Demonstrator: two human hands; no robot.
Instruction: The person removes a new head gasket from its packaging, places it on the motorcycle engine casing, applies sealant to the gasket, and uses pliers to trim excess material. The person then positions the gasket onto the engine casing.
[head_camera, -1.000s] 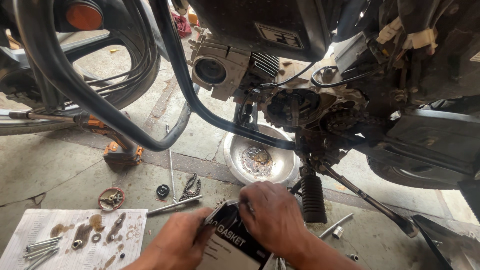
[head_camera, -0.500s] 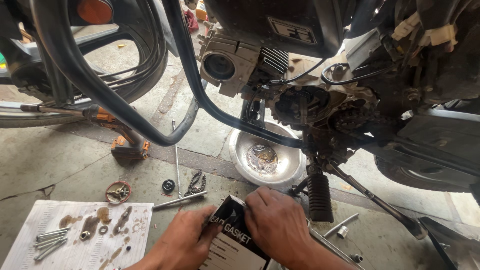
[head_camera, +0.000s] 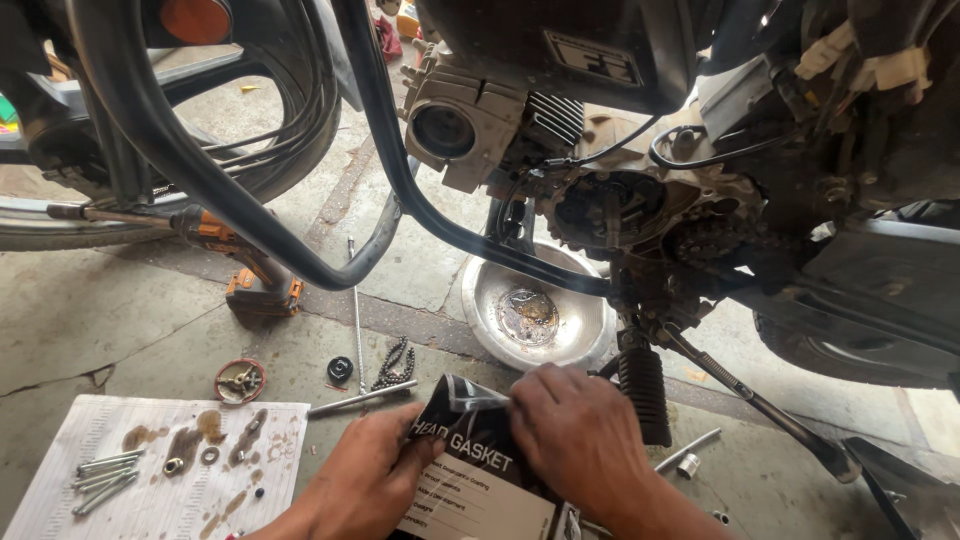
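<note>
Low in the view, both my hands grip a black and white gasket packet (head_camera: 470, 460). My left hand (head_camera: 365, 480) pinches its left edge, and my right hand (head_camera: 580, 440) presses on its top right corner. Above them stands a motorcycle with its engine (head_camera: 600, 200) opened up, the side cover off and a chain showing. A metal bowl (head_camera: 490, 300) holding oily residue sits on the floor under the engine, just beyond my hands.
A sheet of paper (head_camera: 60, 500) at lower left carries bolts, washers and oil stains. Nearby lie a long rod (head_camera: 360, 398), a small chain (head_camera: 393, 364), a round red cap (head_camera: 240, 380) and an orange power tool (head_camera: 250, 270). A footpeg (head_camera: 645, 395) hangs beside my right hand.
My hands and the packet have stayed in place, with small shifts of the fingers on its top edge. The camera has drifted slightly, so the floor items sit a little differently in view.
</note>
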